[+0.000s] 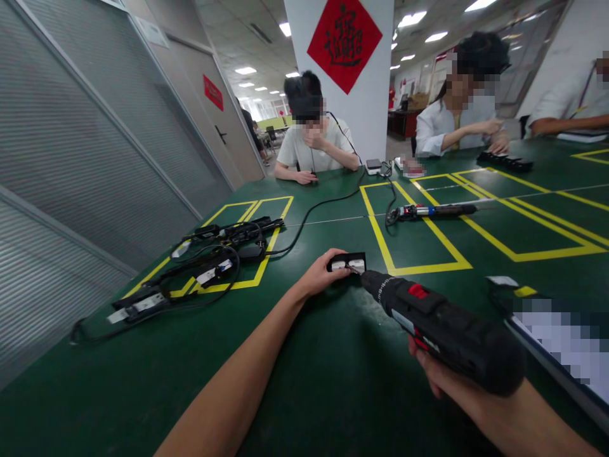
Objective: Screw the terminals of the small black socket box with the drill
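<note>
My right hand [435,365] is wrapped round the grip of a black cordless drill [442,324] with red accents. The drill points forward and left, and its bit reaches a small black housing [362,261] with white parts inside. Whether the bit touches a screw is too small to tell. My left hand [325,274] grips the housing at its left end, on the green table. Its fingertips lie close to the bit.
Power strips [223,263] with tangled cables lie at left. A black-and-blue screwdriver-like tool [428,211] rests beyond the drill. Yellow tape [431,269] marks rectangles on the green table [304,381]. A pixelated screen or sheet [561,343] is at right. Several people sit across the table.
</note>
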